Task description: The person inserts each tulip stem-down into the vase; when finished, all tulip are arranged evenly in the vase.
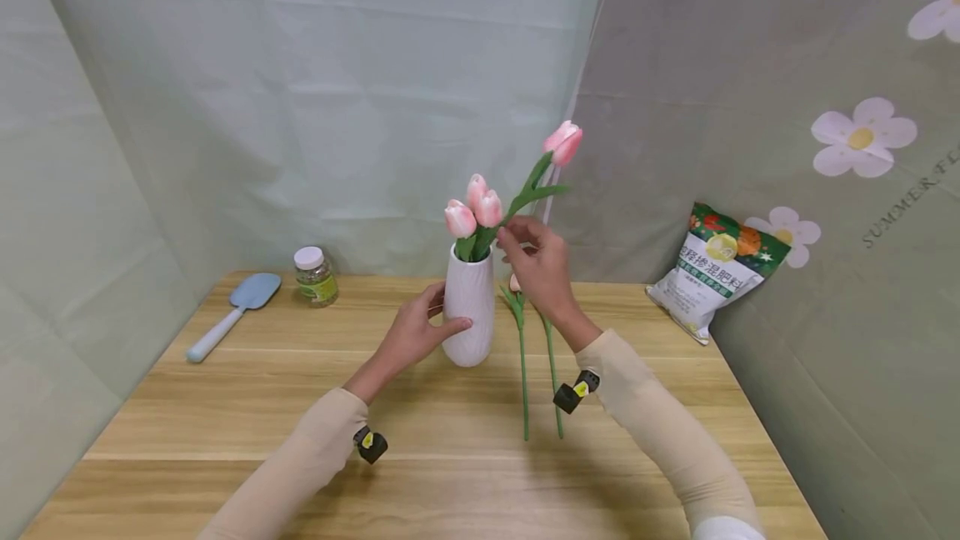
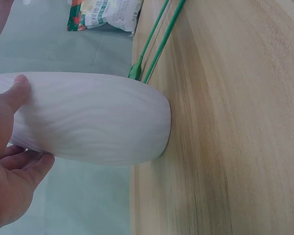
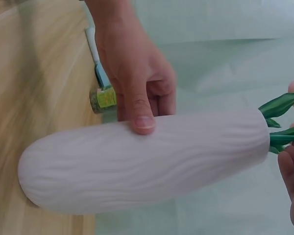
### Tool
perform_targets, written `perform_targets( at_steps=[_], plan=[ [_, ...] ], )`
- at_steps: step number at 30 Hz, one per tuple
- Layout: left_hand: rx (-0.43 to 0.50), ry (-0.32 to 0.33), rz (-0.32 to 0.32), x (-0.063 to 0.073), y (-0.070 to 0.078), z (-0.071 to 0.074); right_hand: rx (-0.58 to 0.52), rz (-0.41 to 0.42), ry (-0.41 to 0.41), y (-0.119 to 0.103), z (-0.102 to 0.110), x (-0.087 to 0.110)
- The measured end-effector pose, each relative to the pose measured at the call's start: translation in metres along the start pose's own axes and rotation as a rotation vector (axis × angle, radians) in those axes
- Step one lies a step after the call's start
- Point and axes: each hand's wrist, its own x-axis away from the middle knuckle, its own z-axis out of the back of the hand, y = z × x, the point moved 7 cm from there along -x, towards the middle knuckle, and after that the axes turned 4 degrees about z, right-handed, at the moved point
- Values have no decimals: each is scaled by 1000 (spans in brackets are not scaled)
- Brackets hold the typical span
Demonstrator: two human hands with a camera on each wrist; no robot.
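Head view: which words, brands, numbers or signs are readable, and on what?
"SUMMER FL", cut off: grey-green fabric backdrop.
"释掺混肥料", first character unclear: green-and-white plastic bag; its smaller print is unreadable.
Too small: yellow-green label on the white-lidded clear jar; yellow marks on black wrist cameras.

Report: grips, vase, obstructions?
Left grip on upright white vase. Right grip holding one tilted tulip. Three tulips in vase; no obvious obstruction.
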Motion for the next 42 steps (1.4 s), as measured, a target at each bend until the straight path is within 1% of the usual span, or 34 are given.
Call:
perform_targets(
  at_steps=[2, 4, 8, 10, 12, 14, 17, 22, 25, 27, 31, 36, 38, 42],
  plan=[
    [-1, -1, 3, 0, 0, 0, 16, 30, 4, -3, 1, -2],
    [-3, -2, 6, 0, 0, 0, 74, 54, -8, -5, 1, -2],
    [2, -5, 8, 0, 0, 0, 228, 81, -88, -4, -4, 1],
    [5, -4, 10, 0, 1, 0, 265, 71, -119, -1, -7, 4],
    [5, -3, 9, 0, 1, 0, 256, 49, -120, 3, -8, 7],
    [4, -3, 7, 0, 1, 0, 236, 30, -98, 5, -6, 9],
    [7, -4, 3, 0, 0, 0, 244, 15, -85, 7, -5, 10],
    [4, 2, -8, -1, 0, 1, 284, -26, -168, 10, -8, 10],
    [1, 0, -12, 0, 0, 1, 248, -63, -191, 13, -8, 11],
    [2, -3, -13, 0, 0, 0, 213, -85, -184, 15, -7, 12],
    [5, -6, -6, 1, 0, 0, 164, -111, -137, 16, -4, 13],
    [13, -9, 4, 0, 0, -1, 106, -99, -75, 13, 0, 13],
    [14, -9, -1, 0, 0, -1, 102, -85, -67, 12, 1, 12],
    [12, -6, -2, 0, -1, -1, 133, -83, -73, 12, 0, 9]
  ],
)
